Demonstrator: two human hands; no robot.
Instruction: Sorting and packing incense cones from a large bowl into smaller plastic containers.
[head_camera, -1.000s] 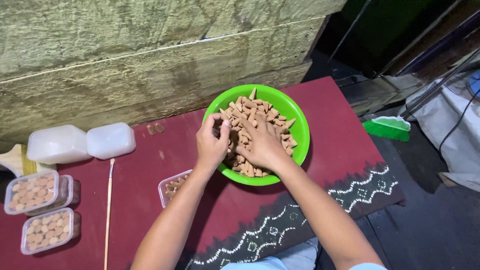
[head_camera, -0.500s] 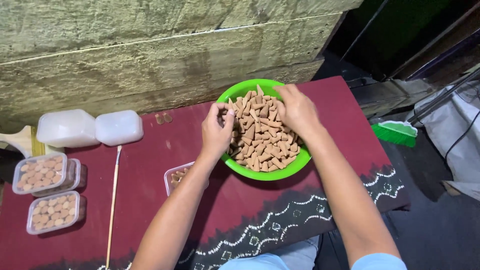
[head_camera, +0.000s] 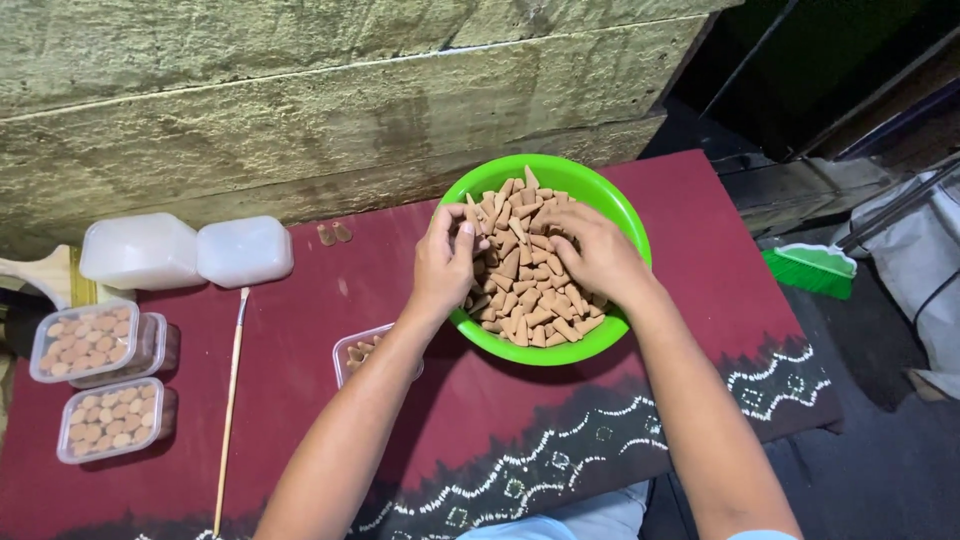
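On the dark red cloth with a white patterned border that covers the surface, a bright green plastic bowl sits toward the far right, heaped with small tan cones. Both of the person's hands are in the bowl: the left hand is at its left rim, fingers curled and pinching a few cones, while the right hand lies palm down over the heap with fingers bent into it, seemingly gathering cones; how many it holds cannot be told. Just left of the bowl, near the left forearm, a small clear plastic tub holds a few cones and is partly hidden by the arm. At the near left stand two filled, lidded clear tubs, with two empty white tubs beyond them and a thin stick lying alongside. Two loose cones lie on the cloth by the wall. The likely risks are that the cones, being small and probably brittle, chip if gripped hard, that some slip from a loose pinch and roll across the cloth, or that the left forearm nudges the half-hidden tub.
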